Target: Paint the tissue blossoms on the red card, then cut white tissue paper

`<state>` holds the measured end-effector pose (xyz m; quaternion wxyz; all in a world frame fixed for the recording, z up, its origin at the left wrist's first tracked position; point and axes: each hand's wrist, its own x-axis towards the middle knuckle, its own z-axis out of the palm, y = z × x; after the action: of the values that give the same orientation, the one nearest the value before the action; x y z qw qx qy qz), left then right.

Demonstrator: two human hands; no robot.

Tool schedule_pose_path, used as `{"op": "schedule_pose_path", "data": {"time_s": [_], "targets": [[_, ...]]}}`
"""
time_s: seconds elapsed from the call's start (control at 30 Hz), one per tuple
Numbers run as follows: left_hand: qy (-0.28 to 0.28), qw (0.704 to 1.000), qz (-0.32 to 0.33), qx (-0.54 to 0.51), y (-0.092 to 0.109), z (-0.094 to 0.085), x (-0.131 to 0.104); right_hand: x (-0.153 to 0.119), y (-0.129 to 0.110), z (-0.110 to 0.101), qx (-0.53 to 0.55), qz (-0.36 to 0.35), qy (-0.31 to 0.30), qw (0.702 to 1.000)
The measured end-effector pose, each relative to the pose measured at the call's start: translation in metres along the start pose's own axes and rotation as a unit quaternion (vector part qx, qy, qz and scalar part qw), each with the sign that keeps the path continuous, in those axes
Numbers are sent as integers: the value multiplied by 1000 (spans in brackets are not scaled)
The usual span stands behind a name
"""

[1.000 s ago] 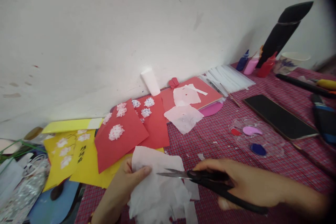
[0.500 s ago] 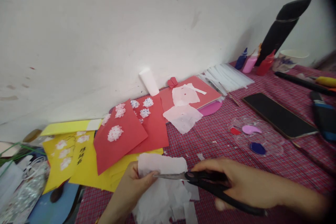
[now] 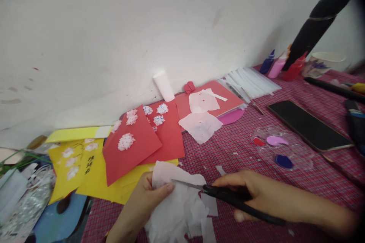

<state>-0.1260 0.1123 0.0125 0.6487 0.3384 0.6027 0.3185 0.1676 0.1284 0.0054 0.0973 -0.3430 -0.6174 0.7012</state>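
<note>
My left hand [image 3: 142, 194] pinches a piece of thin white paper [image 3: 182, 174] between thumb and fingers. Black-handled scissors [image 3: 242, 205] are gripped in my right hand [image 3: 261, 193], with their metal blades lying across the paper and the tip close to my left thumb. The blades look closed or nearly so. Below both hands, a heap of white paper pieces [image 3: 173, 216] rests on the checked cloth [image 3: 236, 231].
Red cards [image 3: 142, 159] with paper flowers and yellow cards [image 3: 99, 182] lie to the left. A clear palette [image 3: 268, 152] with red, pink and blue paint and a phone [image 3: 308, 125] are at the right. Paint bottles [image 3: 276, 67] stand by the wall [image 3: 114, 38].
The scissors' handles have come together. The cut edge of the paper now slopes down from my left hand toward the scissors' pivot. The view has shifted slightly.
</note>
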Motion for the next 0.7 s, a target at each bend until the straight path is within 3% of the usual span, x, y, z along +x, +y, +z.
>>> {"op": "schedule_pose_path", "data": {"time_s": [0.23,0.33,0.53,0.7], "targets": [[-28,999,14,-23,-1,-1,1,-6,-4,1,-71,-10,55,996],[-68,998,7,-17,0,5,0,-6,-2,1,-91,-12,69,993],[-99,995,-9,-12,3,23,-5,-1,-2,5,-102,-27,72,992],[-106,993,-12,-42,-1,21,-4,2,-3,8,-65,-26,66,995]]}}
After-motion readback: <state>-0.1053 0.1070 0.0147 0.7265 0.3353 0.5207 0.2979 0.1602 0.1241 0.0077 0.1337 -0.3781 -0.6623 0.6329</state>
